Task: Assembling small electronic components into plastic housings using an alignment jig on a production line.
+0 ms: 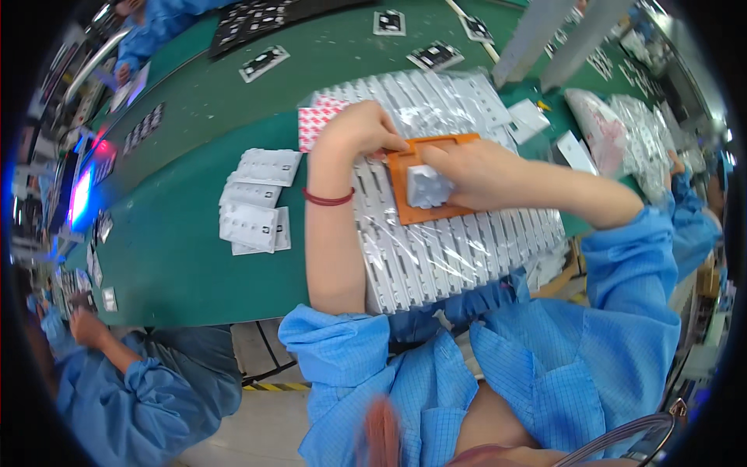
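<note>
An orange rectangular frame (402, 208) lies tilted on a plastic-wrapped stack of white slotted trays (436, 261) in front of me. My left hand (359, 131), with a red cord at its wrist, bends in at the frame's upper left corner, its fingertips closed on that edge. From the right, my right hand (482, 173) reaches across the frame. Its thumb and fingers are closed around a small whitish block-like piece (426, 187); its underside and most of its right side are hidden by the hand.
Left of the trays lie several flat white packets (253, 206). A red-and-white patterned sheet (317, 124) sits by my left wrist. Black-and-white cards (436, 54) lie farther back, near grey posts (529, 43). Clear plastic bags (634, 128) are at right. Co-workers sit nearby.
</note>
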Action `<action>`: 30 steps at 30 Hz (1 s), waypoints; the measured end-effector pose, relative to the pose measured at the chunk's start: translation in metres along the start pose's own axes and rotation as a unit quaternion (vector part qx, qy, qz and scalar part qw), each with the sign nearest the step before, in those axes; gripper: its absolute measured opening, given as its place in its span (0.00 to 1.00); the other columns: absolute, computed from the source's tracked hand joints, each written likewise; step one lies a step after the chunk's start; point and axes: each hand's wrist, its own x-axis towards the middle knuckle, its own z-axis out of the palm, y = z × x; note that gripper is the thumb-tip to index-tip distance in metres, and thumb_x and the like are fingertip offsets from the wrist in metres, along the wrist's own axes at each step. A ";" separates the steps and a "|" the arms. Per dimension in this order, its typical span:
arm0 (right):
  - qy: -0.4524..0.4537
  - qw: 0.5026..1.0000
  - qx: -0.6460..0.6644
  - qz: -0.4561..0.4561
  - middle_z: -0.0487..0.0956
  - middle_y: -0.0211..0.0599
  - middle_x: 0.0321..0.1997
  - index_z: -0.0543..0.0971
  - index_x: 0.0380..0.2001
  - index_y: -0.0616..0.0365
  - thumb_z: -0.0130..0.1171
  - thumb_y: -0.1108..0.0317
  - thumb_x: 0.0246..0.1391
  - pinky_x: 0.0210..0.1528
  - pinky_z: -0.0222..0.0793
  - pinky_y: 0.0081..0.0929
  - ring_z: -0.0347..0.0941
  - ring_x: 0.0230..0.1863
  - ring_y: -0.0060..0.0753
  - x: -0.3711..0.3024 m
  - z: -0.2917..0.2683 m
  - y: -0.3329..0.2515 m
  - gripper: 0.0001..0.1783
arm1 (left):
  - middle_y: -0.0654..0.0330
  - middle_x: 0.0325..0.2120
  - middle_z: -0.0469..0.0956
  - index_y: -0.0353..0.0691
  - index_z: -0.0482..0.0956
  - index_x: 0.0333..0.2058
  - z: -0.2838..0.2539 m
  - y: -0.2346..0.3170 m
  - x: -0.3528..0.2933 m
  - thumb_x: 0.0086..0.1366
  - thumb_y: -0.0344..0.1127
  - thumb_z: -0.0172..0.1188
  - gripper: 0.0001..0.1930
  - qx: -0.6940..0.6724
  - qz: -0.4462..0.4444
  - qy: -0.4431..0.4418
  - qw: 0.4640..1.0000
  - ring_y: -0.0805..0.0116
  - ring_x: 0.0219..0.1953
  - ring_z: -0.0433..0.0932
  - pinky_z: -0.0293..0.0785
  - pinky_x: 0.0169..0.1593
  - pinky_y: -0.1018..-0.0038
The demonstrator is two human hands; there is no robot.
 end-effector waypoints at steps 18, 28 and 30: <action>-0.075 0.987 0.061 -0.125 0.74 0.55 0.38 0.61 0.48 0.65 0.59 0.67 0.36 0.40 0.69 0.40 0.72 0.41 0.52 0.232 0.033 -0.115 0.33 | 0.49 0.30 0.78 0.31 0.79 0.31 0.000 -0.025 -0.008 0.52 0.36 0.55 0.13 -0.236 0.199 0.149 0.939 0.61 0.30 0.77 0.72 0.37 0.74; 0.238 0.896 -0.117 -0.356 0.72 0.40 0.43 0.69 0.43 0.52 0.54 0.65 0.35 0.51 0.56 0.46 0.66 0.47 0.40 0.179 0.035 -0.150 0.25 | 0.64 0.29 0.78 0.41 0.77 0.41 -0.023 -0.010 -0.037 0.59 0.34 0.49 0.13 -0.234 0.183 0.225 0.928 0.83 0.20 0.66 0.60 0.21 0.85; 0.413 0.814 -0.121 -0.389 0.67 0.40 0.51 0.66 0.49 0.51 0.52 0.61 0.41 0.59 0.46 0.49 0.61 0.55 0.41 0.124 0.018 -0.132 0.27 | 0.63 0.30 0.77 0.39 0.75 0.43 -0.032 -0.018 -0.047 0.60 0.36 0.51 0.14 -0.251 0.187 0.206 0.927 0.82 0.25 0.71 0.64 0.23 0.85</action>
